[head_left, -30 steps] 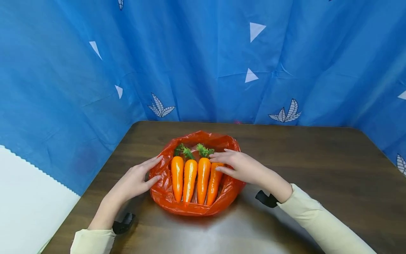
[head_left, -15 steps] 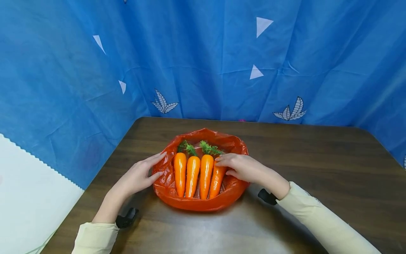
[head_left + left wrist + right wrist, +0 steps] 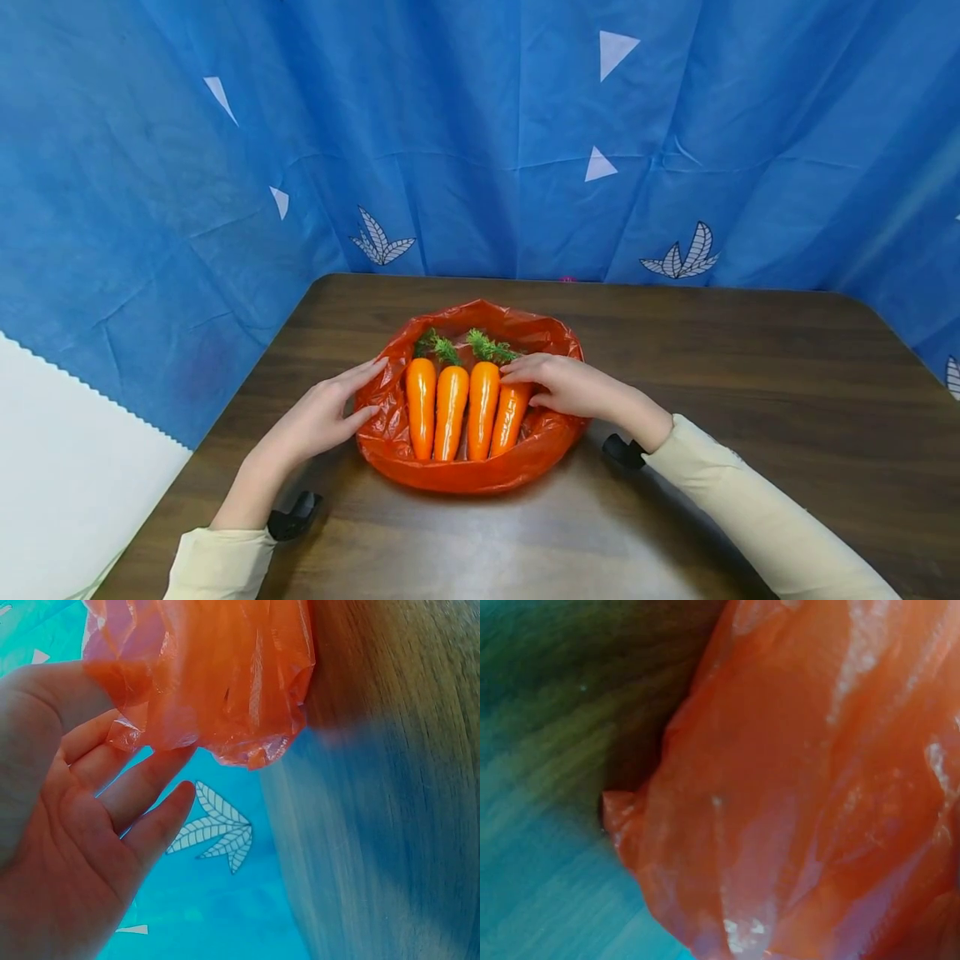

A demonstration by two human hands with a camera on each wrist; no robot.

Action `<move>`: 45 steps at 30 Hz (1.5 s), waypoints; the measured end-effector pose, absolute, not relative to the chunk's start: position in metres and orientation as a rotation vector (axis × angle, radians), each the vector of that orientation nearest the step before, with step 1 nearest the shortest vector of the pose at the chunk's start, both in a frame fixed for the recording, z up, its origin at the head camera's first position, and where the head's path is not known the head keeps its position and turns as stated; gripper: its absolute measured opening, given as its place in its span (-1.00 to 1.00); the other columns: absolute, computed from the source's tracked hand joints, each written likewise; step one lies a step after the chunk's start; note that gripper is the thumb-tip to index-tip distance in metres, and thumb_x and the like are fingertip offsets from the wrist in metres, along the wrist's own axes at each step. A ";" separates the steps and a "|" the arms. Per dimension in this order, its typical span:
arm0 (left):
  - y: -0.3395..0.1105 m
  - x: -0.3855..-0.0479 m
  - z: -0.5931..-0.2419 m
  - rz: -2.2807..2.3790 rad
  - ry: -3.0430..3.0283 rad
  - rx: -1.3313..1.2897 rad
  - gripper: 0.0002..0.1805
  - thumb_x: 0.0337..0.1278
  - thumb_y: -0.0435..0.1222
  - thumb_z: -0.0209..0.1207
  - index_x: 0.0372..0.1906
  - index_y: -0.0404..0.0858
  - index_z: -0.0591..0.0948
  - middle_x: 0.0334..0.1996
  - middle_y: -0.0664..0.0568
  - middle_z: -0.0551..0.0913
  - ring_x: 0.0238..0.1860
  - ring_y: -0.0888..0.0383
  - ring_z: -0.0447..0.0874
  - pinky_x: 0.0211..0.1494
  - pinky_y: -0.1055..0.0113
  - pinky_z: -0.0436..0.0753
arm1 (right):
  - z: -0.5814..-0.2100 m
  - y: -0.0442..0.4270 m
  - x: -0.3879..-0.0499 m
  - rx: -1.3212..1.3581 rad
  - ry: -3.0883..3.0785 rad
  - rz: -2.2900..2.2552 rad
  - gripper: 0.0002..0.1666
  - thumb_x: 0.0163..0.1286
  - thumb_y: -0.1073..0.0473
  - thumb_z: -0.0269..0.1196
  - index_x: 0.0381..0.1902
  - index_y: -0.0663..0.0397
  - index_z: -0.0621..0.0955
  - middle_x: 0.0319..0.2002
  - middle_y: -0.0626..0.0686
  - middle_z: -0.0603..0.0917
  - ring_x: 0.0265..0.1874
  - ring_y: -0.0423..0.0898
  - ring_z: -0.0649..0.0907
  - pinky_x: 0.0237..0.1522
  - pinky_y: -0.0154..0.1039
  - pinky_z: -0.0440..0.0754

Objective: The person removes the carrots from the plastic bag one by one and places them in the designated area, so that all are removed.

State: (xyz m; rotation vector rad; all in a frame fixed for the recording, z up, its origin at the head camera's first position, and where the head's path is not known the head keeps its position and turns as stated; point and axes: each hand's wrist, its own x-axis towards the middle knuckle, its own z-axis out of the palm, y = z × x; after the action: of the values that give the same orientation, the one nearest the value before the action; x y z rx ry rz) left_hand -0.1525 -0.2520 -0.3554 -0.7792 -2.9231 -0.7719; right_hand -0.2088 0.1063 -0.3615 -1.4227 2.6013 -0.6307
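- The right hand (image 3: 558, 383) lies over the top of the rightmost carrot (image 3: 510, 421), fingers and thumb on either side; whether they squeeze it, I cannot tell. A light hold on that glossy surface could let it slip.
- The left hand (image 3: 321, 412) has its fingers spread against the left side of the red bag (image 3: 480, 477). Touching without clasping, it may not check the bag if it slides.
- The three other carrots (image 3: 451, 408) lie side by side in the bag; a sideways knock from the right hand could roll them together.
- The leafy greens (image 3: 491, 346) could snag in the crumpled film if pulled.
- The bag sits on the desk (image 3: 712, 358); its limp rim could fold inward over the carrots.
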 end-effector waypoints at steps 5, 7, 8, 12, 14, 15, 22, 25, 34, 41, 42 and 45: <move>-0.251 -0.153 -0.354 -0.770 -2.927 -0.777 -0.26 0.08 -0.32 0.29 0.38 -0.26 0.27 0.28 -0.19 0.33 0.22 -0.15 0.34 0.12 -0.05 0.43 | -0.363 0.104 -0.209 -1.474 2.621 -0.573 -0.51 0.18 0.32 0.32 0.12 0.14 0.58 0.13 0.06 0.54 0.18 0.02 0.43 0.16 -0.05 0.39; -0.251 -0.152 -0.353 -0.771 -2.926 -0.778 -0.26 0.08 -0.32 0.29 0.38 -0.26 0.27 0.28 -0.19 0.32 0.22 -0.15 0.33 0.12 -0.05 0.42 | -0.363 0.104 -0.209 -1.497 2.631 -0.544 -0.51 0.17 0.32 0.34 0.11 0.14 0.58 0.12 0.05 0.55 0.18 0.02 0.43 0.16 -0.05 0.40; -0.251 -0.152 -0.353 -0.768 -2.926 -0.780 -0.26 0.08 -0.32 0.29 0.38 -0.27 0.27 0.28 -0.19 0.32 0.23 -0.15 0.33 0.12 -0.05 0.42 | -0.362 0.104 -0.209 -1.507 2.638 -0.524 -0.51 0.16 0.31 0.34 0.10 0.13 0.59 0.11 0.05 0.55 0.17 0.02 0.44 0.16 -0.05 0.40; -0.252 -0.152 -0.354 -0.769 -2.926 -0.783 -0.26 0.08 -0.33 0.28 0.38 -0.27 0.26 0.29 -0.20 0.31 0.23 -0.15 0.33 0.13 -0.05 0.42 | -0.361 0.105 -0.209 -1.526 2.650 -0.454 -0.50 0.13 0.31 0.37 0.09 0.11 0.59 0.08 0.05 0.56 0.15 0.04 0.44 0.16 -0.01 0.39; -0.252 -0.153 -0.354 -0.768 -2.927 -0.785 -0.25 0.08 -0.34 0.29 0.39 -0.26 0.26 0.29 -0.20 0.31 0.23 -0.15 0.33 0.12 -0.04 0.42 | -0.360 0.105 -0.209 -1.538 2.654 -0.422 -0.49 0.12 0.31 0.38 0.08 0.10 0.59 0.06 0.05 0.57 0.14 0.04 0.45 0.17 0.01 0.38; -0.252 -0.153 -0.354 -0.771 -2.926 -0.785 -0.25 0.07 -0.34 0.29 0.39 -0.26 0.26 0.29 -0.20 0.31 0.23 -0.15 0.33 0.12 -0.04 0.42 | -0.360 0.105 -0.209 -1.545 2.654 -0.412 -0.49 0.11 0.32 0.38 0.08 0.10 0.59 0.05 0.05 0.57 0.13 0.05 0.45 0.17 0.02 0.37; -0.250 -0.154 -0.354 -0.758 -2.923 -0.790 -0.24 0.05 -0.34 0.30 0.38 -0.29 0.26 0.29 -0.20 0.30 0.23 -0.14 0.33 0.14 -0.03 0.42 | -0.363 0.107 -0.210 -1.556 2.670 -0.347 -0.47 0.07 0.32 0.41 0.05 0.01 0.60 0.03 0.00 0.55 0.10 0.01 0.43 0.18 0.03 0.33; -0.250 -0.153 -0.354 -0.748 -2.919 -0.791 -0.24 0.04 -0.33 0.31 0.37 -0.30 0.27 0.29 -0.21 0.30 0.23 -0.14 0.33 0.15 -0.03 0.41 | -0.364 0.109 -0.210 -1.556 2.685 -0.349 -0.49 0.06 0.31 0.42 0.02 0.00 0.61 0.00 0.00 0.55 0.07 0.01 0.43 0.16 0.02 0.34; -0.249 -0.150 -0.359 -0.760 -2.892 -0.824 -0.25 0.02 -0.36 0.32 0.36 -0.32 0.29 0.29 -0.20 0.31 0.22 -0.12 0.34 0.15 -0.01 0.42 | -0.365 0.113 -0.209 -1.568 2.666 -0.448 -0.50 0.06 0.22 0.44 0.00 0.00 0.60 -0.03 0.00 0.52 0.00 0.00 0.49 0.11 -0.01 0.39; -0.249 -0.150 -0.358 -0.736 -2.900 -0.815 -0.25 0.02 -0.36 0.32 0.35 -0.32 0.30 0.28 -0.21 0.32 0.22 -0.14 0.34 0.15 -0.02 0.41 | -0.365 0.113 -0.210 -1.530 2.634 -0.606 -0.50 0.11 0.18 0.42 0.05 0.00 0.59 -0.01 -0.06 0.57 0.07 -0.03 0.46 0.15 -0.03 0.36; -0.249 -0.151 -0.358 -0.735 -2.898 -0.817 -0.26 0.02 -0.37 0.32 0.35 -0.33 0.30 0.28 -0.21 0.32 0.22 -0.14 0.34 0.15 -0.02 0.41 | -0.365 0.113 -0.210 -1.524 2.633 -0.614 -0.50 0.12 0.17 0.41 0.05 0.00 0.59 0.00 -0.07 0.58 0.07 -0.03 0.46 0.15 -0.03 0.36; -0.249 -0.151 -0.358 -0.737 -2.892 -0.823 -0.26 0.01 -0.38 0.32 0.35 -0.33 0.30 0.28 -0.21 0.32 0.22 -0.13 0.35 0.15 -0.02 0.41 | -0.365 0.113 -0.210 -1.509 2.630 -0.651 -0.49 0.13 0.13 0.40 0.07 0.02 0.59 0.00 -0.08 0.60 0.07 -0.03 0.45 0.14 -0.02 0.34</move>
State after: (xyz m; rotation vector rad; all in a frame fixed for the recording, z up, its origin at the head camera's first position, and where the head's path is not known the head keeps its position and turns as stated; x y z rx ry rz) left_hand -0.1505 -0.2489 -0.3578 -0.8228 -2.8922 -0.7375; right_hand -0.2102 0.1131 -0.3650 -1.5090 2.6300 -0.6508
